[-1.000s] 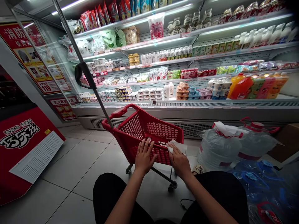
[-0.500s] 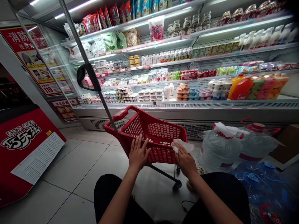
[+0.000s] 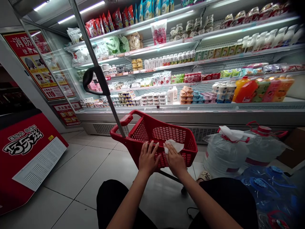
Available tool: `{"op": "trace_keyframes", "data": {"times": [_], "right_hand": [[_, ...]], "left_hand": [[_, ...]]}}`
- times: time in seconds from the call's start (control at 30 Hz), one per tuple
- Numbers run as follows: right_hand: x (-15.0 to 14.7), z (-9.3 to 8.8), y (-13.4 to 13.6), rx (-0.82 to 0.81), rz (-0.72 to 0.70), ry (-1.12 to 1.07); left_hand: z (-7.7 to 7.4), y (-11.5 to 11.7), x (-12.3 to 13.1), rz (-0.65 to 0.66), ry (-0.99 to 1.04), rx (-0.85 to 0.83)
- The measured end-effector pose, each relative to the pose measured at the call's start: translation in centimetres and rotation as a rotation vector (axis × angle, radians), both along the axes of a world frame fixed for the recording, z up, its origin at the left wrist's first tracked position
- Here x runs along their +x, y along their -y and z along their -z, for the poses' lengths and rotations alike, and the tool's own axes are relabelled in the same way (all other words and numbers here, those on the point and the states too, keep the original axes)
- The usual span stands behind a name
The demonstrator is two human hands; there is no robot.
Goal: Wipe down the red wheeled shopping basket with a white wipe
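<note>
Between my knees and the chiller stands a red plastic shopping cart (image 3: 137, 156) with perforated walls and a tall grey pole at its handle end. My left hand (image 3: 148, 160) lies with fingers spread against the near side wall, fingertips at the top rim. A crumpled white tissue (image 3: 176, 145) is under the fingers of my right hand (image 3: 175, 160), pressed on the same rim further right. Part of the tissue sticks out past the fingers over the basket. What I see of the basket's inside holds no goods.
An open chiller (image 3: 207, 116) with shelves of dairy and drinks spans the back. Large water jugs (image 3: 224, 156) and blue-tinted bottles (image 3: 262, 187) stand at the right. A red freezer (image 3: 30, 159) is at the left. A cable lies on the floor.
My right hand has slid left along the rim with the tissue, closer to my left hand. The cart has shifted slightly to the right, and my left hand with it.
</note>
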State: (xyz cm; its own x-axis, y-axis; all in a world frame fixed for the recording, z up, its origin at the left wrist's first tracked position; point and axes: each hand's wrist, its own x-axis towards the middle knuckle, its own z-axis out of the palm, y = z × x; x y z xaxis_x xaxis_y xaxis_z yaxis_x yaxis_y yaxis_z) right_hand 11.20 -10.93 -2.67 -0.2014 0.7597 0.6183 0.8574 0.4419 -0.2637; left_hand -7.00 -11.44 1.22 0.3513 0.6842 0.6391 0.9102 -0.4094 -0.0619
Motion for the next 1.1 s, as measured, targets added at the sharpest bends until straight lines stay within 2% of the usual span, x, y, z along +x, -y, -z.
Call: {"op": "trace_keyframes", "data": {"times": [0.1,0.2,0.3,0.53,0.73,0.9,1.1], "right_hand": [[-2.7,-0.7,-0.2,0.012,-0.062,0.020],[-2.7,-0.8,-0.1,0.026,-0.097,0.024],[0.0,-0.2,0.2,0.020,-0.081,0.026],[8.6,1.0,0.6,-0.023,0.065,-0.034],[12.1,1.9,1.0,-0.053,0.118,-0.121],[12.0,2.2,1.6,-0.019,0.094,-0.087],[9.2,1.7,3.4,-0.007,-0.031,-0.089]], "left_hand": [[0.3,0.0,0.3,0.005,0.002,-0.004],[0.6,0.0,0.3,0.016,-0.023,-0.012],[0.8,0.2,0.2,0.008,-0.050,-0.020],[0.8,0.2,0.2,-0.010,-0.031,-0.035],[0.5,0.0,-0.2,-0.001,-0.040,-0.044],[0.3,0.0,-1.1,-0.019,-0.055,-0.087],[-0.5,-0.8,-3.3,-0.138,-0.033,-0.125]]}}
